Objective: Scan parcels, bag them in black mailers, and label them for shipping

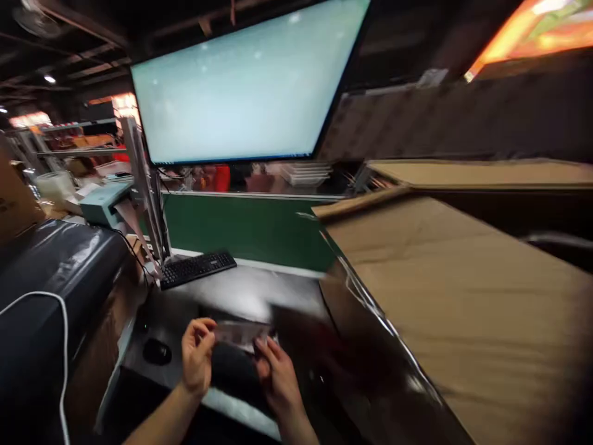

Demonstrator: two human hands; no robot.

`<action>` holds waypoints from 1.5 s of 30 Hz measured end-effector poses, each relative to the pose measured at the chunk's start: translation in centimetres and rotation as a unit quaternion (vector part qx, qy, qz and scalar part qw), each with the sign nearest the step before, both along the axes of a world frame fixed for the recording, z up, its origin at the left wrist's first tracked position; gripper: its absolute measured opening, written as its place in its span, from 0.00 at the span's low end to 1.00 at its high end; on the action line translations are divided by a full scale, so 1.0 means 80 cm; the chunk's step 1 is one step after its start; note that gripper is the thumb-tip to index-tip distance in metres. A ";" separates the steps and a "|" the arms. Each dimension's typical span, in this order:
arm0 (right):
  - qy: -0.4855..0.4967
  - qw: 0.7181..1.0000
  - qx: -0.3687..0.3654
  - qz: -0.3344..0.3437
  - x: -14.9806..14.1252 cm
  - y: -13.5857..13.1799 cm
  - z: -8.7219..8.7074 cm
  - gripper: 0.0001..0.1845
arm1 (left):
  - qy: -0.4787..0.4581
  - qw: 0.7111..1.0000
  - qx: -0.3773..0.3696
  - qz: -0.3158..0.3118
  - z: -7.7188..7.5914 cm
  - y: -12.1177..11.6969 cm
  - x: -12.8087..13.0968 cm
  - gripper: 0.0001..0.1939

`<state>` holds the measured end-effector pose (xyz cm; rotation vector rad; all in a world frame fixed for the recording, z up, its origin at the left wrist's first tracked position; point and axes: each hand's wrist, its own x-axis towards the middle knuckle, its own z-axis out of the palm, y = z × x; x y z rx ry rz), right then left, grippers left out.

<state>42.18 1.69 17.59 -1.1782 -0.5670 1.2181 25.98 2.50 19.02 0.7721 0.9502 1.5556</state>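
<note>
Between my two hands stretches a small flat, pale, shiny strip (235, 333), blurred by motion; it looks like a clear packet or label, but I cannot tell which. My left hand (198, 355) pinches its left end between thumb and fingers. At the right end, my right hand (277, 371) grips it the same way, with something dark by the fingertips. Both hands are held above the near edge of the dark desk (250, 287). A black mouse (157, 351) lies on the desk to the left of my left hand.
A black keyboard (198, 269) sits at the back of the desk, below a large lit monitor (250, 86). A big open cardboard box (454, 296) stands close on the right. At left are a black-wrapped box (60, 272), a white cable (65, 346) and a pale blue printer-like device (104, 201).
</note>
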 end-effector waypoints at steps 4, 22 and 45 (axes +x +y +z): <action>-0.088 0.995 0.026 0.046 0.013 0.013 0.044 0.24 | -0.038 0.998 -0.053 -0.017 -0.007 0.005 -0.037 0.26; -0.382 0.923 0.019 -0.048 0.052 -0.029 0.029 0.20 | 0.271 0.942 -0.005 -0.198 -0.051 0.040 -0.019 0.18; -0.616 0.741 -0.247 0.102 0.025 0.024 -0.115 0.18 | 0.683 0.710 -0.059 -0.163 -0.156 0.091 -0.003 0.11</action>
